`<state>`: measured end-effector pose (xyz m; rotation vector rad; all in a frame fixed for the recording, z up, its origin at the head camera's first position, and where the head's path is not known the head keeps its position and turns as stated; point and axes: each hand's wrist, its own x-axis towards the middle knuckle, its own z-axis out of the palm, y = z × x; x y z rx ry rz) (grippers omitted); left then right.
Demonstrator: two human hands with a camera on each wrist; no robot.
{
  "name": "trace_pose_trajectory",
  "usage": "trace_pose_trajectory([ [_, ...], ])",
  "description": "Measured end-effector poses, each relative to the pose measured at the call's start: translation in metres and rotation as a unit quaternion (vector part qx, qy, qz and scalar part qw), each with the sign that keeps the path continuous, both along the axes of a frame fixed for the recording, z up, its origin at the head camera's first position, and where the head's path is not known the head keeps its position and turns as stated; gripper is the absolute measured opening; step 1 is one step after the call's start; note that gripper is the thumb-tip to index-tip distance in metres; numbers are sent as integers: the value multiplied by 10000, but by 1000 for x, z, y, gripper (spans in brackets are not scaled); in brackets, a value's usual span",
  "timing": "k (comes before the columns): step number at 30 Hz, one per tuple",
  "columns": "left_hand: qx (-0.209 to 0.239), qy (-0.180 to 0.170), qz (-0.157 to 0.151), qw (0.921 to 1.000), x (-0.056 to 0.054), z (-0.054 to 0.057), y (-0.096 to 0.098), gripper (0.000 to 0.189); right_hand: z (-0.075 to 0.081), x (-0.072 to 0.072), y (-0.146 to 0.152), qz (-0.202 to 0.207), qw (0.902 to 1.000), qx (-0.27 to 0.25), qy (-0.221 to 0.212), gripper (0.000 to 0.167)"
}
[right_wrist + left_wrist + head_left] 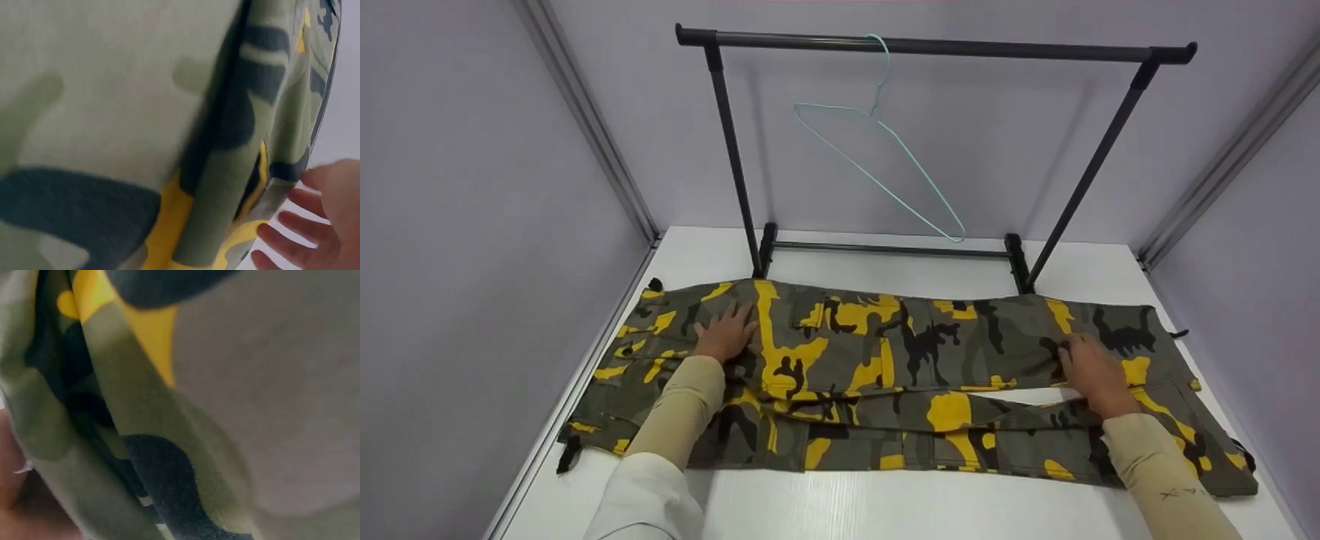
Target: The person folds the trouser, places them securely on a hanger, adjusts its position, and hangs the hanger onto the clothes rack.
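A pair of camouflage trousers in grey-green, black and yellow lies lengthwise across the white table, its two legs side by side with a narrow gap between them. My left hand rests on the upper leg toward the left end, fingers spread on the cloth. Near the right end, my right hand touches the cloth beside that gap. Cloth fills most of the left wrist view, where only part of my left hand shows at the lower left edge. Spread fingers of my right hand appear beside the trousers in the right wrist view.
Behind the trousers stands a dark metal clothes rack. A thin light-blue wire hanger hangs tilted from its top bar. Pale panels enclose the white table on the left, right and back.
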<state>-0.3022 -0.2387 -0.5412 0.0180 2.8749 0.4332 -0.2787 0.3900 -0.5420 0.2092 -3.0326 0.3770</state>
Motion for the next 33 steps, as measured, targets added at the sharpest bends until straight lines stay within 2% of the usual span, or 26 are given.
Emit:
trace_pose_trajectory([
  [4,-243,768,253,9964,-17,0,-4,46,9,-23,0,2,9993,-205,320,35],
  [6,-361,1143,254,9925,-25,0,-2,45,14,-35,0,105,9992,-299,250,38],
  [8,-477,1367,180,9893,-34,-1,2,44,16,-46,-3,254,9992,-291,58,41],
  [11,-702,1469,76,9866,-43,-2,9,43,13,-59,-10,477,9982,-221,-300,47],
  [15,-1000,1217,153,9874,-50,-2,12,46,2,-70,-21,626,9957,-79,-674,53],
  [20,-1140,1118,194,9870,-55,-6,9,44,-10,-79,-32,706,9951,78,-684,61],
  [26,-1319,1660,137,9772,-59,-7,11,27,-8,-87,-43,752,9955,43,-573,56],
  [33,-832,2442,330,9656,-63,7,14,19,3,-98,-46,412,9972,74,-624,41],
])
